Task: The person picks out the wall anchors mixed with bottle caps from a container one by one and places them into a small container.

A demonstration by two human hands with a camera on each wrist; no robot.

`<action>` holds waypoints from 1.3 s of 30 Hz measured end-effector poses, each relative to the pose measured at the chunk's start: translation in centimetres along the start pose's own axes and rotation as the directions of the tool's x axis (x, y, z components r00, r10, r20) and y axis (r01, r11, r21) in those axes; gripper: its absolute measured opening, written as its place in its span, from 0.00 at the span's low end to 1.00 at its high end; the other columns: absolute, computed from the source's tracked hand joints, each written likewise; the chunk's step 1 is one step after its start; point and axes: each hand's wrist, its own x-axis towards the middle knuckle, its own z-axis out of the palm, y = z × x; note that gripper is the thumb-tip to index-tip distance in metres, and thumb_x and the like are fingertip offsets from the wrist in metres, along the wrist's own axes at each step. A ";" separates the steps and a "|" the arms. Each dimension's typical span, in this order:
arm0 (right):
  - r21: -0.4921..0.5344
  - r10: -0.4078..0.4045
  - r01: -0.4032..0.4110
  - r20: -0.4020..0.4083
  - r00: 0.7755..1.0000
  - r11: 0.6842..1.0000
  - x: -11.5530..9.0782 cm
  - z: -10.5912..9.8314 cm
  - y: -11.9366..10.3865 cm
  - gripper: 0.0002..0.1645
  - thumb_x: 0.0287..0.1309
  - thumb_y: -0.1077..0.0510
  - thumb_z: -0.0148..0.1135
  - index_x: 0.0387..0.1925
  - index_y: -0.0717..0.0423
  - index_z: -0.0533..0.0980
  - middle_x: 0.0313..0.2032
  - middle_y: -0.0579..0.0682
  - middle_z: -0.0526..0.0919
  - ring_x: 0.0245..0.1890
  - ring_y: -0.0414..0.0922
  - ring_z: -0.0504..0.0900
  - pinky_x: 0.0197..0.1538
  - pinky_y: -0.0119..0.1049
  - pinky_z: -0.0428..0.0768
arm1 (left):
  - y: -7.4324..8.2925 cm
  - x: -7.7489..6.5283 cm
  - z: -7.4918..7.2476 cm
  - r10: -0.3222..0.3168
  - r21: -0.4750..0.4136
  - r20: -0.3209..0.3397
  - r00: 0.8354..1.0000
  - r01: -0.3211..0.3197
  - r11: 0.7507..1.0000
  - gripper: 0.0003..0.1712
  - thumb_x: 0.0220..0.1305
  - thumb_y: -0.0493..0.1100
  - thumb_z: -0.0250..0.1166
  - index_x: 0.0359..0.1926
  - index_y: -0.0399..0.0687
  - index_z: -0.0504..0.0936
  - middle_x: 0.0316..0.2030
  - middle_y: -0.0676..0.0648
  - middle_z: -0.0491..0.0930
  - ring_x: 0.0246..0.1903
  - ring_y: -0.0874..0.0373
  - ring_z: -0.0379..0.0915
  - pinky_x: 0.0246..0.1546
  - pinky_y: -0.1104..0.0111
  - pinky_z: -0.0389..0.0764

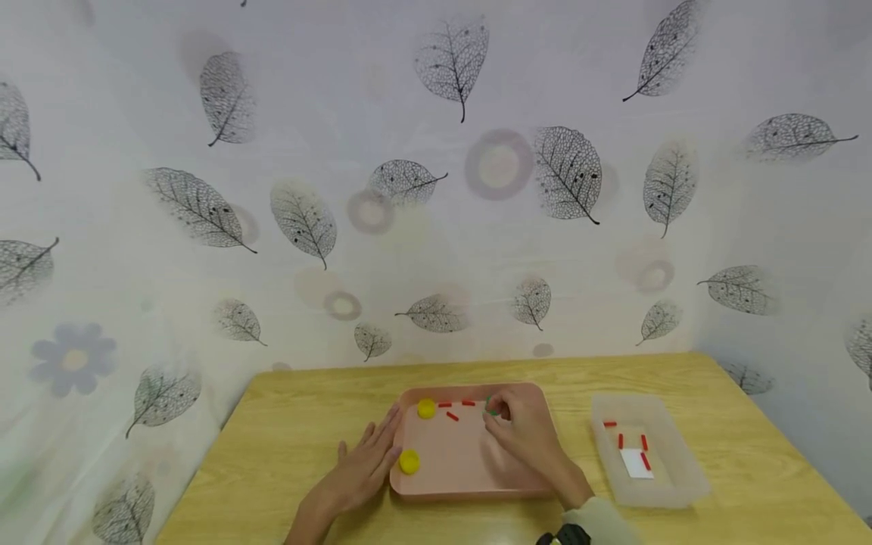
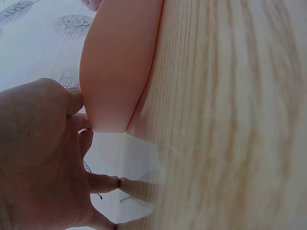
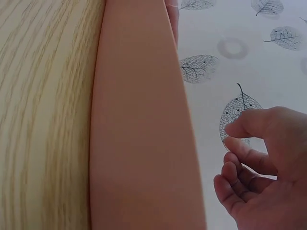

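Note:
A shallow pink tray (image 1: 470, 477) stands on the wooden table. My left hand (image 1: 361, 469) rests on its left rim, fingers mostly straight; the left wrist view shows that hand (image 2: 43, 153) against the tray's outer wall. Over the tray's far right part is my right hand (image 1: 521, 431), thumb and forefinger tips close together. Beside those fingertips shows a green piece (image 1: 490, 409), largely hidden. In the right wrist view my right hand (image 3: 268, 167) has curled fingers; nothing between them is visible. Two yellow round pieces (image 1: 409, 462) and several small red sticks (image 1: 453, 416) lie in the tray.
Right of the tray is a translucent white box (image 1: 671, 484) with several red sticks (image 1: 644, 442) and a white card (image 1: 635, 464) inside. A wall covering with leaf prints (image 1: 436, 314) rises behind the table (image 1: 272, 424).

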 end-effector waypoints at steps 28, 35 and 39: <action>-0.030 0.125 -0.122 0.159 0.979 0.992 2.5 6.6 0.5 0.04 0.50 0.67 0.64 0.29 0.60 0.76 0.27 0.46 0.75 0.27 0.39 0.71 0.30 0.29 0.74 | -0.5 0.0 -0.4 0.016 -0.012 -0.022 1.000 -0.017 1.000 0.32 0.75 0.59 0.37 0.75 0.63 0.41 0.74 0.59 0.40 0.69 0.36 0.44 0.52 0.25 0.38; -0.098 0.185 -0.171 0.168 0.968 0.980 2.2 6.8 0.6 0.05 0.51 0.66 0.64 0.29 0.58 0.75 0.29 0.46 0.71 0.29 0.40 0.69 0.32 0.30 0.74 | -0.3 0.2 0.0 0.026 -0.009 -0.021 0.999 -0.026 1.000 0.32 0.75 0.59 0.36 0.75 0.63 0.41 0.74 0.60 0.39 0.69 0.37 0.44 0.51 0.24 0.38; -0.118 0.186 -0.168 0.165 0.969 0.979 2.3 7.0 0.6 0.06 0.50 0.67 0.65 0.28 0.59 0.75 0.29 0.47 0.71 0.28 0.41 0.69 0.32 0.30 0.74 | -0.2 0.1 -0.1 0.028 -0.005 -0.013 1.000 -0.028 1.000 0.32 0.75 0.59 0.36 0.75 0.62 0.41 0.74 0.59 0.39 0.69 0.36 0.43 0.51 0.24 0.38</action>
